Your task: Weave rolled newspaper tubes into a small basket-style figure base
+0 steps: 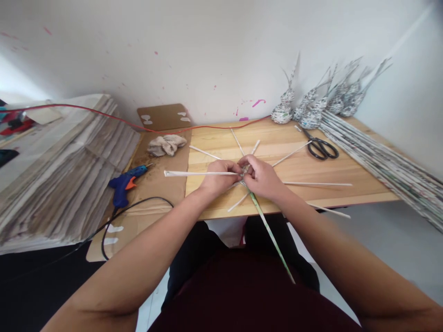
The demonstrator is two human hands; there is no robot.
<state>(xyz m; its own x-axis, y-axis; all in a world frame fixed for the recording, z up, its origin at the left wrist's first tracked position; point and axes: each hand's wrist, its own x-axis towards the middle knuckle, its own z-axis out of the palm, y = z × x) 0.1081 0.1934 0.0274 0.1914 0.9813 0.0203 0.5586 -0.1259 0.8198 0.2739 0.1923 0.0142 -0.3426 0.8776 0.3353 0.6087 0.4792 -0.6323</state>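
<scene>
Between my hands, just above the wooden table's front part, is the woven centre (245, 169) of a star of rolled paper tubes. White paper tubes (316, 184) spread out from it on several sides. A green-tinted paper tube (268, 228) runs from the centre down toward my lap. My left hand (221, 175) is closed at the centre's left side, with a white tube (194, 174) lying across its fingers. My right hand (261, 175) pinches the centre from the right. Fingers partly hide the weave.
On cardboard at left lie a blue glue gun (126, 184) and a crumpled cloth (166, 145), beside a tall paper stack (76, 170). Black scissors (322, 148), woven gourd shapes (283, 108) and a bundle of paper tubes (387, 161) occupy the right. A red cable (204, 127) crosses behind.
</scene>
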